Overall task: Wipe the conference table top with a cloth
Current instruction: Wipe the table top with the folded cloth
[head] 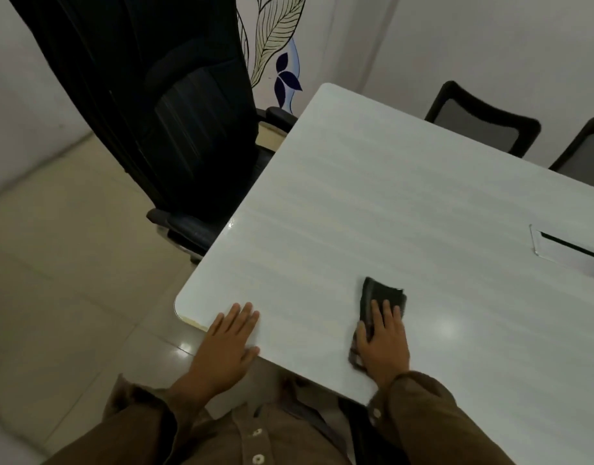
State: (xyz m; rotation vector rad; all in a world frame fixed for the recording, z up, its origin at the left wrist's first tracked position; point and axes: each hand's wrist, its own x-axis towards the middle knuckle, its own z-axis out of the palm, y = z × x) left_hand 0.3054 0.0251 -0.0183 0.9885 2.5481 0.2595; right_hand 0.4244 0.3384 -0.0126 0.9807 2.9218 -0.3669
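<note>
- Right now the dark cloth (pixel 384 295), folded into a pad, lies on the bench (pixel 389 182) close to the near edge, right of the rounded corner.
- Right hand (pixel 383 344) lies flat on it. Its fingers (pixel 376 313) are straight and close together, pressing down and gripping nothing. The front part of the pad shows beyond the fingertips.
- Left hand (pixel 228 344) lies flat on the near edge by the corner, fingers (pixel 245 317) straight, holding nothing. It reads as a brace.
- Step in hand, as I judge it, is a wiping stroke on the near strip. I can't tell from the sheen which areas are done.
- Centre the palm on the pad. With only the rear part loaded, the free front could fold under on a push stroke.
- Use even pressure and long overlapping passes along the grain lines.
- Work from the corner toward the cable hatch (pixel 567 250). Go round its slot so dust isn't pushed in.
- Far side by the mesh chairs (pixel 483 122) looks beyond a comfortable reach, so walk round rather than stretch.
- High-back chair (pixel 174 112) sits close to the end edge, so mind the armrest when wiping there.
</note>
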